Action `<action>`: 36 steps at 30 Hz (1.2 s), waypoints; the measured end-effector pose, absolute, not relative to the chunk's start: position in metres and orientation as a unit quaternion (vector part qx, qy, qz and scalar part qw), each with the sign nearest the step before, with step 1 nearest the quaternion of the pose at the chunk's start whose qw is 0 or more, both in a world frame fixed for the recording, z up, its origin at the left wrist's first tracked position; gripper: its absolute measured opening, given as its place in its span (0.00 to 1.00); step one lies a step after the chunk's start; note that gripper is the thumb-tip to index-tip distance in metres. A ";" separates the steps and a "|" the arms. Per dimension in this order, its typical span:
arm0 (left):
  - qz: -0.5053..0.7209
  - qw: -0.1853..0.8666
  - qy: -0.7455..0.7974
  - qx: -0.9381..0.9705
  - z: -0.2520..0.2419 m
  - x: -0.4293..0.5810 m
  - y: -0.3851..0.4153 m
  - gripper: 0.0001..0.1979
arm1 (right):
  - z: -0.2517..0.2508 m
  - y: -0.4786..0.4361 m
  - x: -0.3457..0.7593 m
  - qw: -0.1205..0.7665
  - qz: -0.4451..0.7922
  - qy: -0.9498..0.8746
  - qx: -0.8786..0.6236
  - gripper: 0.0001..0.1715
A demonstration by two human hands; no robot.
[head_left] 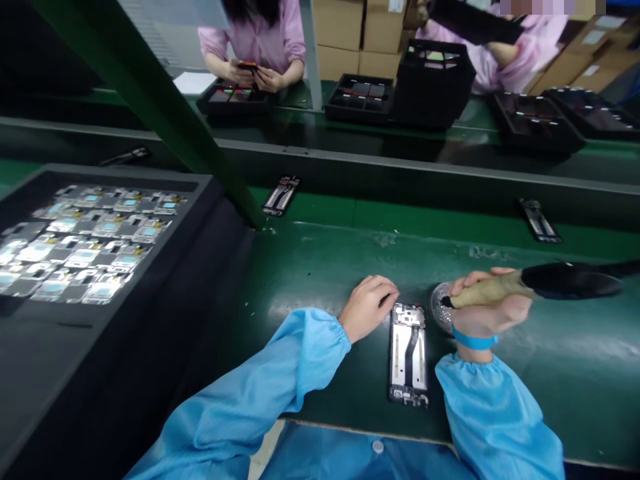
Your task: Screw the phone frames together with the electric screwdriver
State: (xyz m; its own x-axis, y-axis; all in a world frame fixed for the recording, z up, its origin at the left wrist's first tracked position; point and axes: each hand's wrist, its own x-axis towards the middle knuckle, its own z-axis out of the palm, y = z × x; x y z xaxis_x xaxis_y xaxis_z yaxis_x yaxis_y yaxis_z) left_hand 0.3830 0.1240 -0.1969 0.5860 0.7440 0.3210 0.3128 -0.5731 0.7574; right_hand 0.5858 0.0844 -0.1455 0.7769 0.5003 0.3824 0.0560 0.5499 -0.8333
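Note:
An opened phone body [409,357] lies lengthwise on the green bench, its metal plate and dark ribbon strip facing up. My left hand [369,307] rests at its upper left corner, fingers bent and together; whatever they may hold is hidden. To the right of the phone, my right hand [487,310] is wrapped round a tool with a yellowish handle [493,291] and a black end [570,280]. Beneath that hand is a round, shiny, speckled dish [442,308]. A blue band circles my right wrist.
A large dark tray of metal parts [200,193] stands at the left, beside a slanted green post [150,100]. Two more phone bodies [281,196] [540,220] lie on the far strip. Beyond the rail, two people in pink sit near black trays [360,97].

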 end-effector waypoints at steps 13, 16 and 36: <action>0.323 0.328 0.316 0.830 -0.196 0.379 0.125 0.11 | -0.164 0.087 0.583 0.813 0.131 -0.339 -0.455 0.27; 0.326 0.329 0.316 0.828 -0.196 0.379 0.124 0.10 | -0.164 0.087 0.584 0.811 0.132 -0.341 -0.457 0.29; 0.298 0.342 0.321 0.831 -0.196 0.388 0.125 0.08 | -0.157 0.051 0.556 0.773 0.262 -0.408 -0.409 0.33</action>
State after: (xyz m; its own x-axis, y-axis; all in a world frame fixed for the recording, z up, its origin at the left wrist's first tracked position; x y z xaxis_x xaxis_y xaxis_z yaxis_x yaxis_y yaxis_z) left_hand 0.3879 0.1246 -0.1962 0.6160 0.7379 0.2755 0.3305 -0.5596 0.7600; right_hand 0.5563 0.0506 -0.1570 0.5292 0.7397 0.4157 -0.0714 0.5270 -0.8468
